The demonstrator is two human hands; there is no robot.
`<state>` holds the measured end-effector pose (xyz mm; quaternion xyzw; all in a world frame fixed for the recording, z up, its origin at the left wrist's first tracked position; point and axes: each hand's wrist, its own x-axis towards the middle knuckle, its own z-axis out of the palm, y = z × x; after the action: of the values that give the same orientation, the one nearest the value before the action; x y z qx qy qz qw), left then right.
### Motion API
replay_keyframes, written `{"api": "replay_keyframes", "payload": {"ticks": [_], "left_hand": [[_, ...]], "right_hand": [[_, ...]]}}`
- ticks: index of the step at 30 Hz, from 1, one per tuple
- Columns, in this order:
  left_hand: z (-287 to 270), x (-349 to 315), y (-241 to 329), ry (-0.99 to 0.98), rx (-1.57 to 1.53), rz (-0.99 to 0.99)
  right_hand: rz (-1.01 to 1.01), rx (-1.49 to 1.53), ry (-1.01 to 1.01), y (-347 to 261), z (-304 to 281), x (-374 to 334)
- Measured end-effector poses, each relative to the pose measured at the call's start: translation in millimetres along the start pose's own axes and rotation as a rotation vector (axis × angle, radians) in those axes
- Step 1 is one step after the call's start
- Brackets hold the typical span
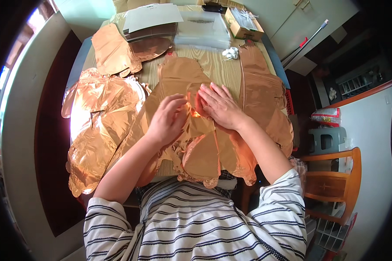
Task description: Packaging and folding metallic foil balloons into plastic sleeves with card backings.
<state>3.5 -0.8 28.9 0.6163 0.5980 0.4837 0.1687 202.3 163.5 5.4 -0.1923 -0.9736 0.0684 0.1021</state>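
While your right hand (221,108) lies flat, fingers extended, probably to steady the copper-coloured foil (200,128) beneath both hands, your left hand (166,119) curls beside it; I cannot tell whether it pinches anything.

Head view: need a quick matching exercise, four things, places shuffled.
Things:
1. right hand
2. open box
3. white sheet
4. wooden chair

Places:
A. left of the clear plastic stack
B. on copper-coloured foil
C. off to the right of the table
D. table's far right corner

Pairs: 1-B, 2-D, 3-A, 4-C
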Motion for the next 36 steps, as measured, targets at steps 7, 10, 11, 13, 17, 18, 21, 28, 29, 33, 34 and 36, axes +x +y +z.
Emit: {"api": "replay_keyframes", "payload": {"ticks": [7, 10, 11, 13, 17, 18, 21, 28, 29, 33, 34, 36], "left_hand": [[-38, -43, -13, -0.031, 0.239, 0.057], [-43, -43, -8, -0.077, 0.162, -0.037], [-45, -40, -5, -0.097, 0.140, -0.072], [-46, -32, 1, -0.097, 0.158, -0.035], [-29, -8, 31, -0.225, 0.238, 0.138], [-22, -2, 37, -0.260, 0.274, 0.214], [3, 4, 32, -0.340, 0.434, 0.353], [-2, -12, -1, -0.466, 0.539, 0.246], [-2, -12, -2, -0.467, 0.557, 0.251], [-2, -13, -3, -0.462, 0.571, 0.264], [-1, -15, -4, -0.459, 0.572, 0.266], [-2, -14, -2, -0.448, 0.570, 0.268]], "right_hand": [[0.049, 0.020, 0.008, 9, -1, -7], [0.027, 0.029, 0.014, 5, -3, -7], [0.018, 0.033, 0.018, 4, -3, -7], [0.004, 0.021, 0.033, 3, -2, -6], [0.011, 0.039, 0.040, -3, -4, -10], [0.015, 0.038, 0.035, -6, -6, -9], [0.001, 0.041, 0.046, -8, -9, -9], [0.022, 0.071, 0.043, -3, 1, -13], [0.024, 0.078, 0.043, -2, 1, -13], [0.025, 0.076, 0.044, -2, 2, -12], [0.025, 0.072, 0.042, -2, 2, -12], [0.026, 0.067, 0.036, -2, 1, -12]]}}
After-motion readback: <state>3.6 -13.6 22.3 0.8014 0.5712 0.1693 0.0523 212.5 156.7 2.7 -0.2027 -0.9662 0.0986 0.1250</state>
